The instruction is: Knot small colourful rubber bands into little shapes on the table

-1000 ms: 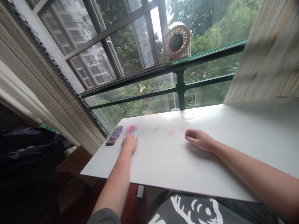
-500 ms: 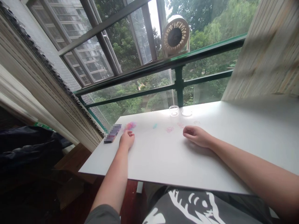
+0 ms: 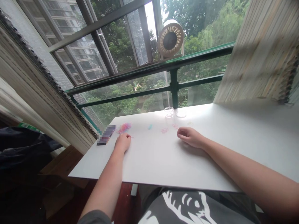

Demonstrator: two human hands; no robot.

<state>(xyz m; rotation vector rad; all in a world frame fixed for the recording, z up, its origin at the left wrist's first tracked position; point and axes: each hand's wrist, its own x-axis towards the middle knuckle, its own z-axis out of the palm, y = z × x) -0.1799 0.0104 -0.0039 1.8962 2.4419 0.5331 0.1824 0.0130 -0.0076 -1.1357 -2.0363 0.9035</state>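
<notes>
My left hand (image 3: 123, 142) is closed in a pinch on the table, just in front of a loose pile of small pink, orange and purple pieces (image 3: 124, 128). A thin pinkish bit shows by its fingertips, too small to name. My right hand (image 3: 189, 137) rests on its side with the fingers loosely curled; nothing shows in it. Just beyond that hand is a small pink cluster (image 3: 175, 126), with another pink cluster (image 3: 164, 130) to its left. A small turquoise cluster (image 3: 150, 127) lies between the hands, and a faint yellowish one (image 3: 190, 123) lies behind the right hand.
At the back edge of the white table (image 3: 149, 161) stand a clear round container (image 3: 168, 112) and a shallow clear dish or lid (image 3: 181, 114). A phone (image 3: 106, 135) lies at the left edge. Behind are a green railing (image 3: 149, 90) and a round fan (image 3: 170, 39).
My left hand has turned, its fingers now more closed and knuckles up, near the coloured pile. The right hand stays on the table. The whole view has shifted slightly.
</notes>
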